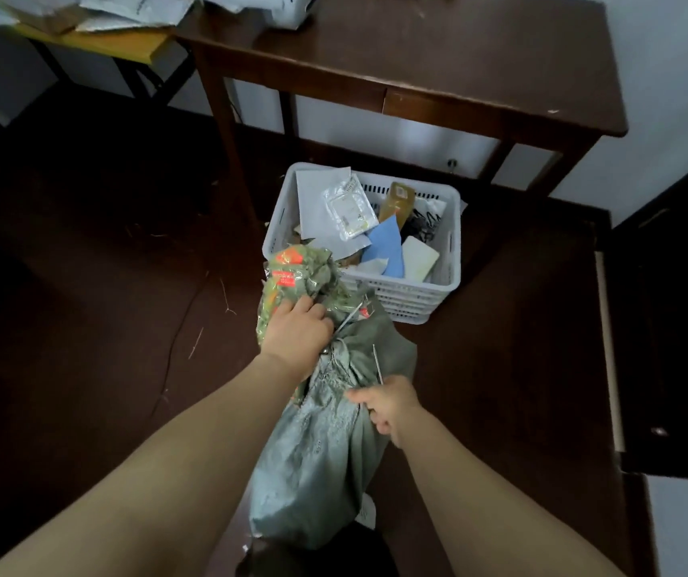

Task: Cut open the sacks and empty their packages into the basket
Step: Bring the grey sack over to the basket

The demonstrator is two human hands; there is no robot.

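Now the left grip (pixel 296 326) clutches the sack (pixel 321 451) at its neck, the right grip (pixel 388 403) pinching its side.

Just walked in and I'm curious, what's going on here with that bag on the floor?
A person is working on a grey-green sack standing on the floor. The left hand grips its bunched, printed top above the tied neck; the right hand is curled against the sack's side just below, and what it holds is unclear. Just beyond, a white basket already holds several packages.
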